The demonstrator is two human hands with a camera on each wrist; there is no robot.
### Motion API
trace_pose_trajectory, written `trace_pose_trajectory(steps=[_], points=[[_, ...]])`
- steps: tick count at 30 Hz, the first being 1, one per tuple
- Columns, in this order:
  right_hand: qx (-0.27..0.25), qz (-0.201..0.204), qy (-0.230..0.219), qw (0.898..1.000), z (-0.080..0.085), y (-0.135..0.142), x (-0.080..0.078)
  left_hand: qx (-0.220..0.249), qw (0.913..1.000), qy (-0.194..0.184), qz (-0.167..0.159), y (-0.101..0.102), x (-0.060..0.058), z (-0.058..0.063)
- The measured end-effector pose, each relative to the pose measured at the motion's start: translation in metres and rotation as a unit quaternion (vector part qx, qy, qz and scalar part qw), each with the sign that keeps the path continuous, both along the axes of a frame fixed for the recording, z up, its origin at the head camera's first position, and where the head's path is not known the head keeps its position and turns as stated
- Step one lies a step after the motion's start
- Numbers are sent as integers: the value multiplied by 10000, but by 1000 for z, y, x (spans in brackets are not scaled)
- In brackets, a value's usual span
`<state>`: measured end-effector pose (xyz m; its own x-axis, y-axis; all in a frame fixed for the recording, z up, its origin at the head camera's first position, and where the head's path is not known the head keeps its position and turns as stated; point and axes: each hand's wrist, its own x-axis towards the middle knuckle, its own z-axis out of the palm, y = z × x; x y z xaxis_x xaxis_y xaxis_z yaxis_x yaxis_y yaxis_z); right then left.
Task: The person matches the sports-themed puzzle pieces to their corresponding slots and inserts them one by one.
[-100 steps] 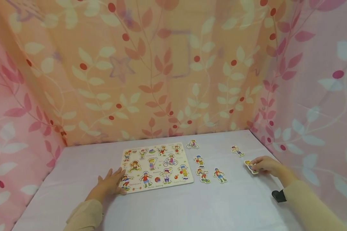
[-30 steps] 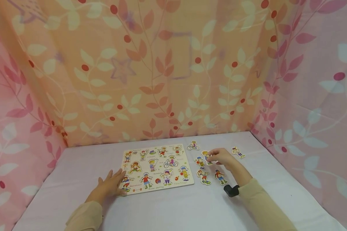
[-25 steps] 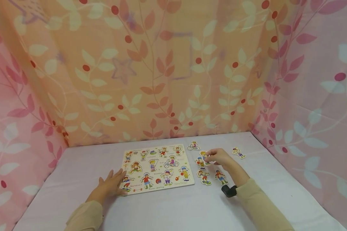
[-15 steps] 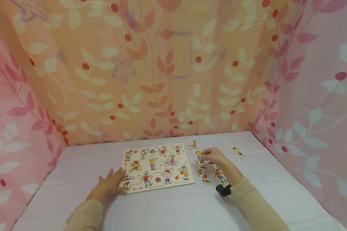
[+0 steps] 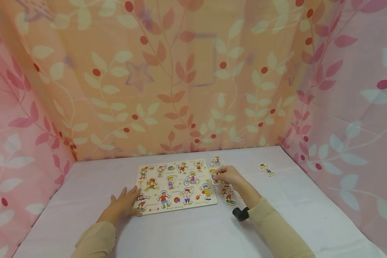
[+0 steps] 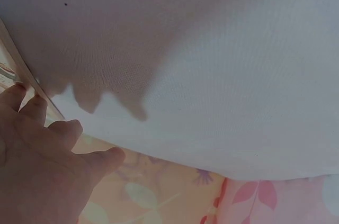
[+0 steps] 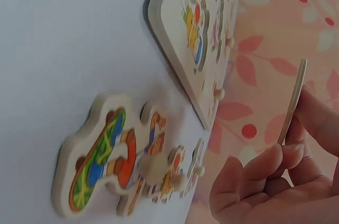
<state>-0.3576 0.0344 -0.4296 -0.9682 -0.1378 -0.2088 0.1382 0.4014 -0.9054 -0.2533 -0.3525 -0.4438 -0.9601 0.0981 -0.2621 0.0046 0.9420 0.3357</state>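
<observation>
Just carried yellow-hatted piece (image 5: 214,177), pinched in right hand (image 5: 230,176), leftward to right edge of board (image 5: 180,188), lower centre-right of frame; likely nearing the carry's end. Touching board's left edge with spread left hand (image 5: 123,204).

From my head, one camera looks forward and down across the tabletop (image 5: 187,233), farthest back, with the curtain (image 5: 180,89) at twelve o'clock and the board (image 5: 162,182) near six. On my left wrist, the camera sits close to my left hand (image 6: 42,163) at eight o'clock; the curtain lies at six, as if upside down. On my right wrist, the view is near, low and tipped sideways: curtain at three, my right hand (image 7: 307,184) at four, its puzzle piece (image 7: 293,102) edge-on. All three share part of the board; head and wrist share each hand.
</observation>
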Motion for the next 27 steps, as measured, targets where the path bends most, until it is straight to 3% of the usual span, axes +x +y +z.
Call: trace_pose_trajectory(steps=[12,27], points=[[82,122,32,9999,-2,-29,3,7,10000,-45,15,2,0,4],[-425,76,-192,9989,-8,-66,6,-9,10000,-1,-10,5,2,9]])
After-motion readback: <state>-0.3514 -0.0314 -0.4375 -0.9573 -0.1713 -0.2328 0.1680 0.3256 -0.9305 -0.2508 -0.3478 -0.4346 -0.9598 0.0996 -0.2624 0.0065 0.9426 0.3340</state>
